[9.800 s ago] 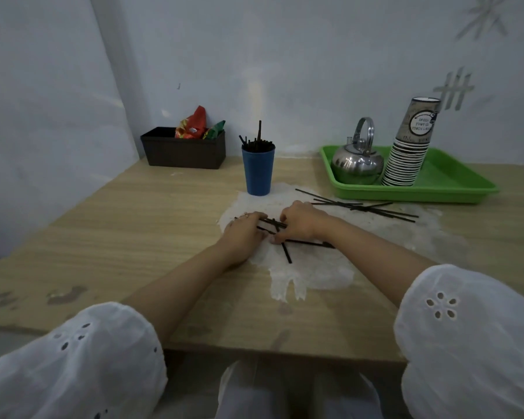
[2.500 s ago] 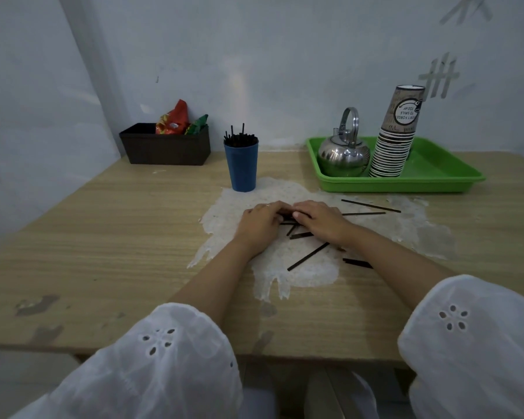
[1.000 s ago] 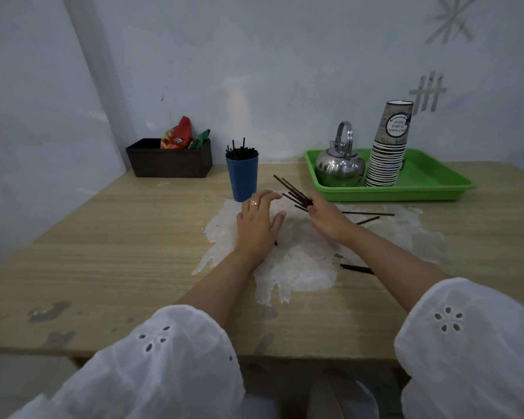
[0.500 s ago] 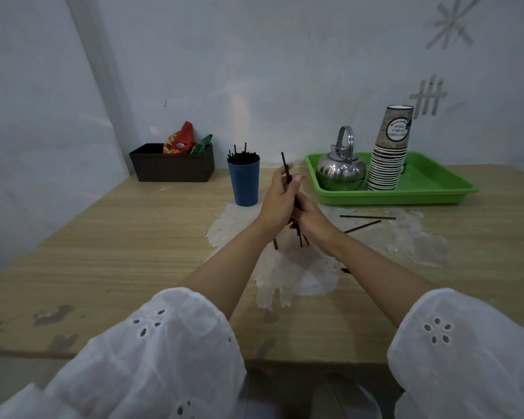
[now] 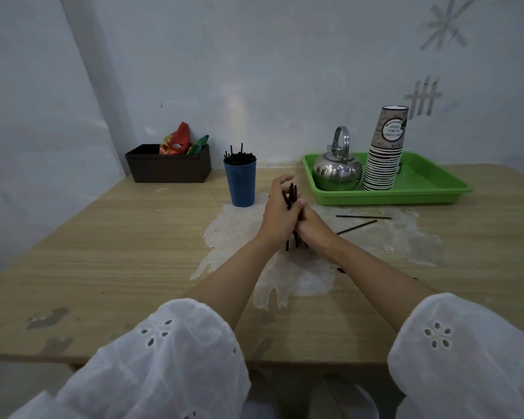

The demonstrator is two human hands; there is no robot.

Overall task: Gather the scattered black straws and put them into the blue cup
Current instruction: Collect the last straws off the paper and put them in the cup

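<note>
Change noted: one second earlier the left hand (image 5: 277, 213) is flat on the table (image 5: 118, 237) and the right hand (image 5: 310, 228) alone holds the bundle of black straws (image 5: 291, 193) at a slant. Now the bundle is stood nearly upright between both hands. The left hand's fingers are curled round its upper part. The right hand is closed round it lower down, though its fingertips are hidden behind the left hand. The lower ends of the bundle are seen just above or on the white patch (image 5: 300, 276); contact cannot be told.

The straws that lay under the hands 2.5 s earlier are no longer on the table. It is judged that the ends are being squared before the carry to the cup.

Two loose straws (image 5: 363, 217) are left lying at 3 o'clock of the hands. A short dark piece (image 5: 341, 270) at 5 o'clock is partly hidden by the right forearm.

Containers:
- The blue cup (image 5: 241, 184), upright at 10 o'clock of the hands, is already packed with standing straws (image 5: 239, 157).
- In the green tray (image 5: 390, 198), at 2 o'clock, a steel kettle (image 5: 336, 172) and a stack of paper cups (image 5: 383, 158) are held.
- In the black box (image 5: 168, 166), farther out at 10 o'clock, red and green packets (image 5: 176, 140) are kept.
</note>
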